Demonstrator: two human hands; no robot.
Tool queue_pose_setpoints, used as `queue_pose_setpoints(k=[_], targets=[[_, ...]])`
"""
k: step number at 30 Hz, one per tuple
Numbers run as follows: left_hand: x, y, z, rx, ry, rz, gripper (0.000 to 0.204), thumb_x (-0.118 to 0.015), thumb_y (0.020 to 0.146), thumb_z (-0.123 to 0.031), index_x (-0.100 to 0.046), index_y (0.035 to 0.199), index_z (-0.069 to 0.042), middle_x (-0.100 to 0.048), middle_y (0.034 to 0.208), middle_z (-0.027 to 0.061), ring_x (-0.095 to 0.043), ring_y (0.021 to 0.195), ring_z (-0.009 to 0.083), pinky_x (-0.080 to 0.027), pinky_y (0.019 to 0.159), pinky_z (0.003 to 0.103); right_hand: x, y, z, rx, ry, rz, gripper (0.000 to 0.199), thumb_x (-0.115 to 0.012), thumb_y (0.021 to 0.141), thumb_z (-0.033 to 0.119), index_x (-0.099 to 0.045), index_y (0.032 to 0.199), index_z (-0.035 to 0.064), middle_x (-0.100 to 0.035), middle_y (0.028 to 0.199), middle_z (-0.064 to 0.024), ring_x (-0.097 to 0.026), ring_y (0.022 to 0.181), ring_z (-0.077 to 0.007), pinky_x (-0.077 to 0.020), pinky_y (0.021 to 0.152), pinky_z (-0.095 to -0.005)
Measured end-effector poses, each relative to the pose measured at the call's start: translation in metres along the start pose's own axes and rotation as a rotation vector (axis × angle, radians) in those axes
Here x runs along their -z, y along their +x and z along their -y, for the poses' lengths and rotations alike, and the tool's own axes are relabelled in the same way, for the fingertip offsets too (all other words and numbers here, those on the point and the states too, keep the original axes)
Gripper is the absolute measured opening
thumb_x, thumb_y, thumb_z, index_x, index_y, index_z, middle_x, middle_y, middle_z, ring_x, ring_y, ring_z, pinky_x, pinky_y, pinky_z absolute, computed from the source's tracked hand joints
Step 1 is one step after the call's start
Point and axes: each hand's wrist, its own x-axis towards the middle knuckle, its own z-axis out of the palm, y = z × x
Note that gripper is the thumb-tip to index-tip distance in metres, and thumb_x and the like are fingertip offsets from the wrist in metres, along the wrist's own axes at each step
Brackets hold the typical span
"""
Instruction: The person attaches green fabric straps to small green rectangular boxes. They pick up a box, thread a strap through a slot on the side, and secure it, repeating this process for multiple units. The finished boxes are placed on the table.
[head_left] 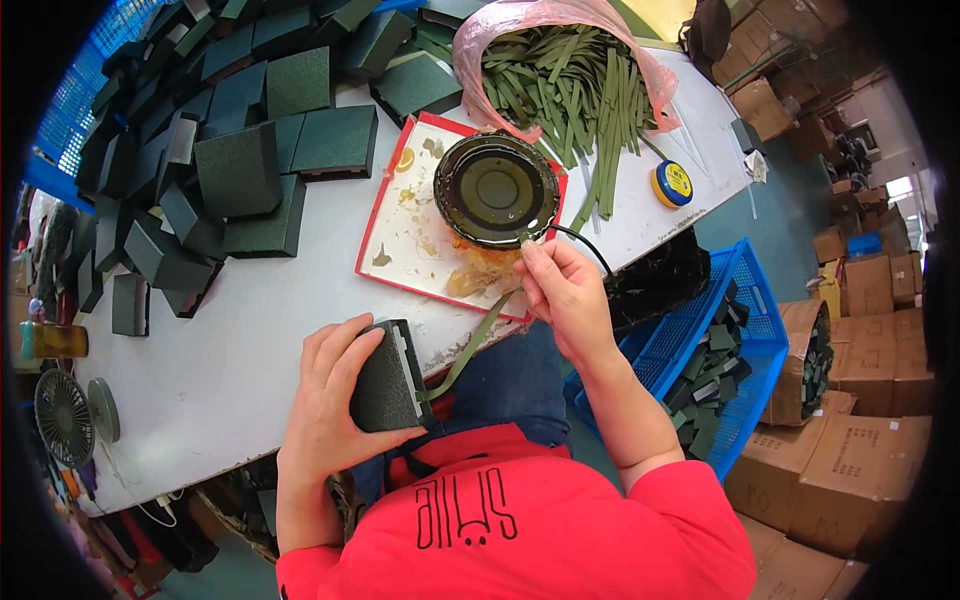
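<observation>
My left hand [335, 390] grips a dark green box [385, 375] with a textured surface near the table's front edge. From the box's right side a flat green ribbon [468, 352] runs up toward my right hand [565, 290]. The thumb and forefinger of that hand are pinched together at the near rim of a round black pot [497, 190], apparently on the ribbon's end, which the fingers mostly hide. Dark shiny liquid lies in the pot. Under it is a white board [395, 235] with a red edge, smeared with amber, glue-like residue.
Many dark green boxes [240, 170] are heaped at the left. A pink plastic bag [650, 75] of green ribbons lies behind the pot, beside a yellow-blue tape measure [672, 184]. A blue crate [740, 330] and cartons [850, 460] stand at the right; a small fan [65, 420] sits far left.
</observation>
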Motion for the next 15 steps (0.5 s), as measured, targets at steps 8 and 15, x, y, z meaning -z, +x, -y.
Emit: queue_pose_setpoints(k=[8, 15], targets=[[-0.001, 0.001, 0.002, -0.021, -0.018, -0.038, 0.103, -0.098, 0.052, -0.030, -0.051, 0.140, -0.005, -0.052, 0.144, 0.0173, -0.049, 0.128, 0.0428, -0.044, 0.106, 0.052, 0.012, -0.001, -0.008, 0.007, 0.074, 0.060, 0.025, -0.062, 0.103, 0.024, -0.064, 0.090, 0.0036, -0.051, 0.063, 0.0042, -0.037, 0.050, -0.0017, -0.0252, 0.044, -0.0196], [0.008, 0.010, 0.005, -0.056, -0.138, -0.020, 0.106, -0.097, 0.054, -0.028, -0.047, 0.144, -0.005, -0.054, 0.144, 0.0167, -0.049, 0.129, 0.0412, -0.043, 0.107, 0.050, 0.001, -0.034, 0.002, 0.100, -0.067, 0.182, 0.021, -0.059, 0.105, 0.020, -0.066, 0.095, 0.0029, -0.054, 0.068, 0.0035, -0.042, 0.056, -0.0020, -0.0321, 0.051, -0.0194]])
